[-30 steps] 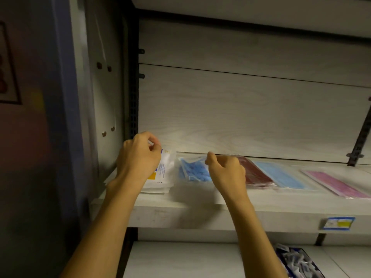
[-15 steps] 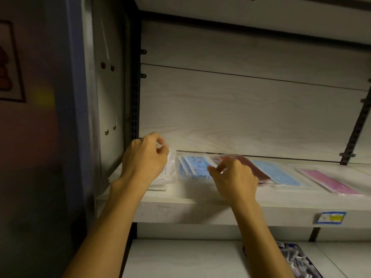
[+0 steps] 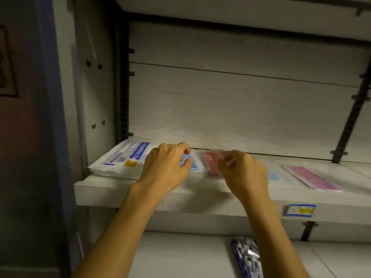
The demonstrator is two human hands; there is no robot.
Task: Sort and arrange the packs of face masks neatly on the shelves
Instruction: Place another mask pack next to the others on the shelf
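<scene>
The left hand (image 3: 166,167) is pinching the blue mask pack (image 3: 190,163) on the shelf (image 3: 180,197). The right hand (image 3: 244,173) is gripping the red mask pack (image 3: 212,164) lying just right of it, while a pink mask pack (image 3: 313,178) is lying far right.

Five mask packs (image 3: 313,177), two hands (image 3: 166,167).

The shelf (image 3: 200,199) and back panel (image 3: 230,109) look like pale, matt wood-grain laminate. The dark upright bracket (image 3: 351,117) looks like matt metal. The white pack (image 3: 118,159), red pack (image 3: 212,163) and pink pack (image 3: 313,177) sit in clear, glossy plastic film. The price label (image 3: 300,210) looks like smooth paper.
</scene>
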